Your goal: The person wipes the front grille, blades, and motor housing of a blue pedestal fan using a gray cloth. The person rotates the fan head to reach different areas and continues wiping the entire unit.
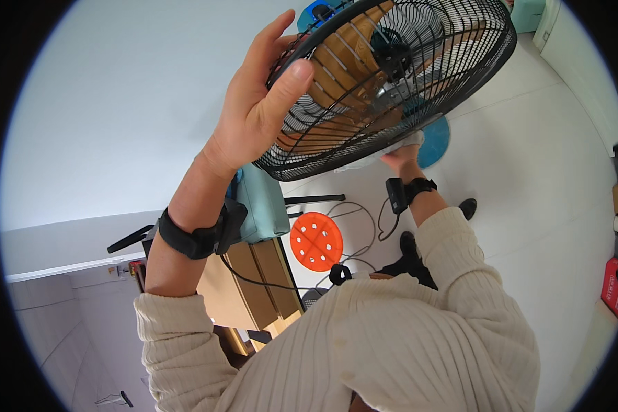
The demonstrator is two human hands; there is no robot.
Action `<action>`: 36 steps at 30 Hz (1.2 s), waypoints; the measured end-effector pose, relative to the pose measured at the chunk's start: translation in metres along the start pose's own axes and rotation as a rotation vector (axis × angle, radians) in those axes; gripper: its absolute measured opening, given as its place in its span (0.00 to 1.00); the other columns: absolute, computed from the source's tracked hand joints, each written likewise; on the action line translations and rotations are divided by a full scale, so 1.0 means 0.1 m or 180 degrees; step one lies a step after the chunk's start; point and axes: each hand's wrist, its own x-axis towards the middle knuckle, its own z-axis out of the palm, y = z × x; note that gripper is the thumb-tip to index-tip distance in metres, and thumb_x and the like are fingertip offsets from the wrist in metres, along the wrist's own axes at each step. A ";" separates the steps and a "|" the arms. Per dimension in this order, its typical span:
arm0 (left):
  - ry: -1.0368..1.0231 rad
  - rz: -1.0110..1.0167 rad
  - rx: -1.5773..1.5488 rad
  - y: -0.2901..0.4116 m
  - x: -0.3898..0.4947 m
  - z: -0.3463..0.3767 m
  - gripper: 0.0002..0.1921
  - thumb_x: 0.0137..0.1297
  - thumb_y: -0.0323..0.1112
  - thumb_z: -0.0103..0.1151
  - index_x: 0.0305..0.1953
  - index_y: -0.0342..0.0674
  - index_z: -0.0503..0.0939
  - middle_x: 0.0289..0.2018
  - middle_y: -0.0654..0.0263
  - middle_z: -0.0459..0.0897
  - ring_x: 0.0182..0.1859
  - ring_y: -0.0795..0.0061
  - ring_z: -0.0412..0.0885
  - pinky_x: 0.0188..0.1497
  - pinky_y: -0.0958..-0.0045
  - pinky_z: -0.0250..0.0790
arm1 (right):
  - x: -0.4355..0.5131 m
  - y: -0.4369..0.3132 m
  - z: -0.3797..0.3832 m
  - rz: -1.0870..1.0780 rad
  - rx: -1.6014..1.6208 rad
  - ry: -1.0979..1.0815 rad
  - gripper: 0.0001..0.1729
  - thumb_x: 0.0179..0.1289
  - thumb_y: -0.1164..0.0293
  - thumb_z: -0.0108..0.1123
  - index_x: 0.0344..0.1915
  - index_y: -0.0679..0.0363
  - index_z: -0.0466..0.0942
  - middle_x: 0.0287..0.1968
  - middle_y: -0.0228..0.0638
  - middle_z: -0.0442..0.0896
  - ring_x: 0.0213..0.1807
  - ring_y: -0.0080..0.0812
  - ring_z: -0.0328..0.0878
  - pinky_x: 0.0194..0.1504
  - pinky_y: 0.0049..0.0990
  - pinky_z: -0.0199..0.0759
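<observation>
A black wire fan guard (335,167) fills the upper middle, tilted, with amber see-through blades (340,64) and a dark hub (391,54) inside. My left hand (260,103) grips the guard's left rim, thumb on the near side and fingers partly hidden behind it. Below the guard's lower edge, my right hand (404,157) holds a thin whitish cloth or wipe (363,164) against its underside; the guard hides most of those fingers. Both forearms wear black strapped devices with cables.
A round blue base or disc (435,141) shows beyond the right hand. An orange stool seat with holes (316,242) stands on the tiled floor near a teal padded item (262,206) and cardboard-coloured boxes (242,288). A white wall is at left; a red box (614,288) lies far right.
</observation>
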 end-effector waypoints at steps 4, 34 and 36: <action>-0.0044 -0.0267 -0.0516 0.05 0.09 -0.02 0.35 0.71 0.49 0.46 0.70 0.33 0.47 0.58 0.53 0.66 0.59 0.65 0.67 0.60 0.67 0.60 | -0.30 0.15 0.06 0.0541 -0.0196 0.0086 0.36 0.66 0.47 0.30 0.68 0.53 0.58 0.72 0.38 0.54 0.72 0.49 0.48 0.68 0.56 0.39; 0.0769 -0.0050 0.0896 -0.22 0.10 0.19 0.41 0.63 0.65 0.47 0.66 0.37 0.59 0.54 0.51 0.75 0.53 0.54 0.76 0.55 0.63 0.68 | -0.72 1.14 0.32 0.0668 -0.3306 -0.0056 0.05 0.57 0.79 0.56 0.35 0.62 0.75 0.36 0.34 0.79 0.39 0.32 0.77 0.41 0.33 0.73; 0.0825 -0.0005 0.0923 -0.17 0.08 0.17 0.41 0.63 0.66 0.48 0.66 0.38 0.59 0.54 0.51 0.75 0.54 0.54 0.76 0.56 0.63 0.68 | -0.88 0.96 0.44 0.0521 -0.3736 -0.0125 0.09 0.57 0.79 0.56 0.40 0.63 0.76 0.38 0.36 0.81 0.40 0.34 0.79 0.42 0.33 0.74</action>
